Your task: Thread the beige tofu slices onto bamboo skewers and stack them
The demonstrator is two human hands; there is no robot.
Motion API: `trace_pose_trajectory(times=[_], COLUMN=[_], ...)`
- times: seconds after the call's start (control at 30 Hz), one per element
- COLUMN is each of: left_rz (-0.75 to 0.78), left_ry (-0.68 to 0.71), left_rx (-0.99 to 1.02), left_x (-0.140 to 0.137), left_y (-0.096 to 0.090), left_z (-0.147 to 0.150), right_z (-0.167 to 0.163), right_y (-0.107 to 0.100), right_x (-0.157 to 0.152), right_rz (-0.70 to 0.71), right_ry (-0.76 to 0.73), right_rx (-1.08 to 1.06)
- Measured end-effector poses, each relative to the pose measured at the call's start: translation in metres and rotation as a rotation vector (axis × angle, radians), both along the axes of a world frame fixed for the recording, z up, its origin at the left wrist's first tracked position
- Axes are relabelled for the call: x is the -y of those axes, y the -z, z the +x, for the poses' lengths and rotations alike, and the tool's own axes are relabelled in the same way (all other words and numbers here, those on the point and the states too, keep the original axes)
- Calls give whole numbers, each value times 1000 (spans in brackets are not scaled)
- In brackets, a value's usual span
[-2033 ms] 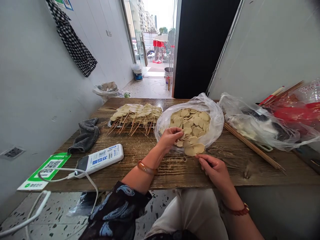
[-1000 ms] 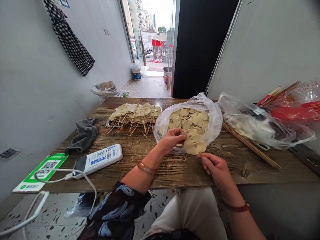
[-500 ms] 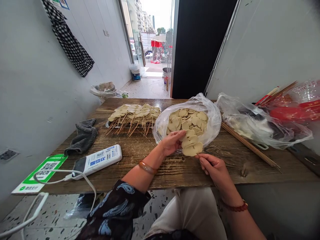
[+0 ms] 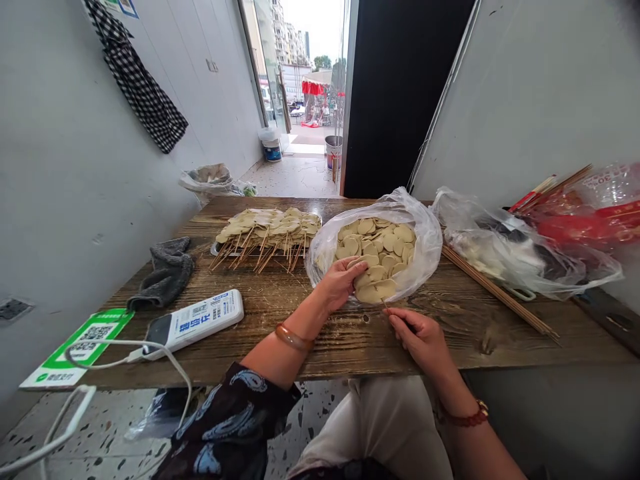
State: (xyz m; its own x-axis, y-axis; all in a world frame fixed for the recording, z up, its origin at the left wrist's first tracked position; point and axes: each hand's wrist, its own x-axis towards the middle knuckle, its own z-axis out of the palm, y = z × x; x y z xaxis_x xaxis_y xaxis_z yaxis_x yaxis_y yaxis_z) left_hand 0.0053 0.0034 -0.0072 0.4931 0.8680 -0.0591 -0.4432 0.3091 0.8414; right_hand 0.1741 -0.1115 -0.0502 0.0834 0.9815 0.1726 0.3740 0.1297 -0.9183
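My left hand is closed on pale round slices at the near edge of an open clear plastic bag. More loose slices fill the bag. In my right hand a thin wooden skewer is pinched between thumb and fingers, its upper part running into the lowest pale slice. How far the skewer reaches through the slices is hidden. Left of the bag, a pile of skewered slices lies on a tray, its sticks pointing towards me.
Bare skewers lie in a bundle right of the bag, beside crumpled plastic bags. A grey cloth, a white device with a cable and a green QR card occupy the table's left side.
Both hands have shifted slightly left, carrying the slices and skewer with them. The slices now sit lower over the bag's near edge, and the right hand stays pinched on the skewer.
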Motion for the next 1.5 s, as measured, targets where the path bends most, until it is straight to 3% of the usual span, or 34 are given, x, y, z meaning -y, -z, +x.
trace_pose_trajectory(times=[0.27,0.8,1.0,1.17,1.33,1.5], left_rz=[30,69,59,119,290,727], left_ry=[20,115,36,-182,-326,-238], left_rx=[-33,-43,-98,-126,-357,-947], left_x=[8,18,10,-9,-21,-18], left_y=[-3,5,-3,-8,-1,-2], left_z=[5,18,8,-11,-19,-17], right_z=[-1,1,4,7,7,7], right_y=[1,0,3,12,14,13], right_x=[0,-2,1,-2,-5,-4], right_rz=[37,3,2,71,109,91], right_ry=[22,73,161,355,395,398], right_rx=[80,-11,-169,-459,-584,-598])
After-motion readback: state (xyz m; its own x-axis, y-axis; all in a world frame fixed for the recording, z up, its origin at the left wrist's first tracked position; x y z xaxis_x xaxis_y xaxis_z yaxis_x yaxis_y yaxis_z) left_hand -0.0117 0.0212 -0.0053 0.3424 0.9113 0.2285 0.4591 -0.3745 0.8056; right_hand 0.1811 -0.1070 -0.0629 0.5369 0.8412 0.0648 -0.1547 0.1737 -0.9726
